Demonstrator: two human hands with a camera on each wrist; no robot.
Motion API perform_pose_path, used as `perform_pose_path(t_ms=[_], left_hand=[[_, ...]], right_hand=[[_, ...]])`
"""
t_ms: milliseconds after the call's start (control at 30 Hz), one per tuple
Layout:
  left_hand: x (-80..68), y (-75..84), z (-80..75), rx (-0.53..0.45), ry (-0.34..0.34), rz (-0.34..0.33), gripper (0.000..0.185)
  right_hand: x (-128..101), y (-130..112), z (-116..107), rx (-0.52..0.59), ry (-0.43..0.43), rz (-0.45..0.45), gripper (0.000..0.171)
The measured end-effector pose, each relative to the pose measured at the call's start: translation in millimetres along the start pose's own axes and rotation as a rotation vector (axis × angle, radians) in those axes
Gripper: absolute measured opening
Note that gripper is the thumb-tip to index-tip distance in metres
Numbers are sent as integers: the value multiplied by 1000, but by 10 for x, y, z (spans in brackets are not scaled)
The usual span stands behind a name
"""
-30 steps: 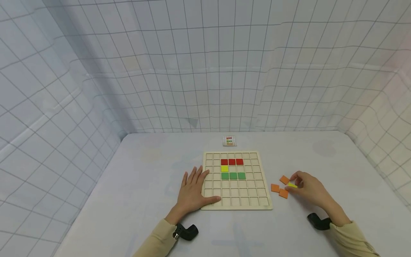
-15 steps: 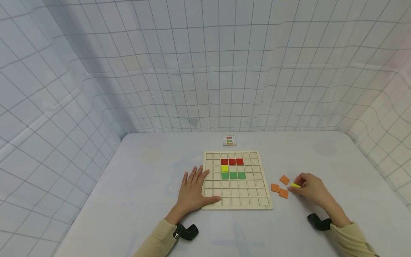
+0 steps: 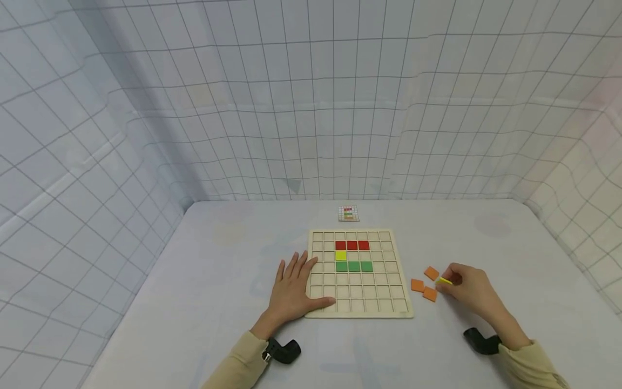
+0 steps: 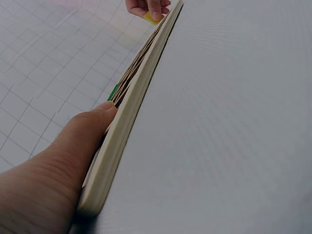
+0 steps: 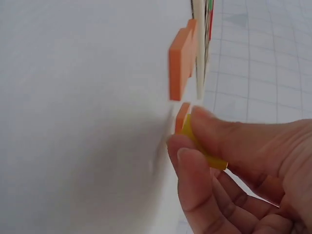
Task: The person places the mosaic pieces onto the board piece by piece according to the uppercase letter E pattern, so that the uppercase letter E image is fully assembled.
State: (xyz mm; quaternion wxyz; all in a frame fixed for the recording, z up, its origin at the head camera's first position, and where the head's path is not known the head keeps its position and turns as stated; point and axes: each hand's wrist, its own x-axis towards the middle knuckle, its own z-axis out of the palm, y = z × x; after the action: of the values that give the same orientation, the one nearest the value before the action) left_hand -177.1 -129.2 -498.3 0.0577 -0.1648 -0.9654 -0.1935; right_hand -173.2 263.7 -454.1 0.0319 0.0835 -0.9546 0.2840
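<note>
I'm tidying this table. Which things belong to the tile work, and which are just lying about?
In use:
right hand pinching a yellow tile
left hand steadying the grid board
red, yellow, green tiles placed on it
pattern card

Lying about:
three orange tiles beside the board

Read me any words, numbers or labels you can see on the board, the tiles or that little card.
No readable text anywhere.
Small card behind the wooden board: only coloured squares show, too small to tell any writing.
Board and tiles, including the yellow tile pinched by the right hand: plain, no marks.
</note>
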Motion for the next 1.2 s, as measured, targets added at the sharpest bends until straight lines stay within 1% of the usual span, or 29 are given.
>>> perform_pose_path(t_ms=[133,233,367,500,633,700,833,967,1200], left_hand=[[2,-5,12,7,0,-3,104],[6,-10,23,18,-4,-4,104],[10,-23,16,20,-3,-1,105],[14,-23,0,20,-5,3,104],[19,-18,0,24,-5,4,104],[22,-19,2,25,0,5,104],[27,-17,0,30,5,8,104],[22,-18,-3,42,11,8,104],[2,-12,9,35,7,8,104]], right_hand=[[44,-138,26,30,48,-49,6],[78,-277,79,61,43,-102,8],[157,-488,215,95,-12,-182,14],[241,-712,393,109,-67,-252,14],[332,-922,552,110,-89,-319,11],[374,-1016,604,93,-103,-340,9],[441,-1182,676,41,-121,-356,13],[495,-1312,744,16,-122,-372,17],[568,-1391,864,8,-158,-355,16]])
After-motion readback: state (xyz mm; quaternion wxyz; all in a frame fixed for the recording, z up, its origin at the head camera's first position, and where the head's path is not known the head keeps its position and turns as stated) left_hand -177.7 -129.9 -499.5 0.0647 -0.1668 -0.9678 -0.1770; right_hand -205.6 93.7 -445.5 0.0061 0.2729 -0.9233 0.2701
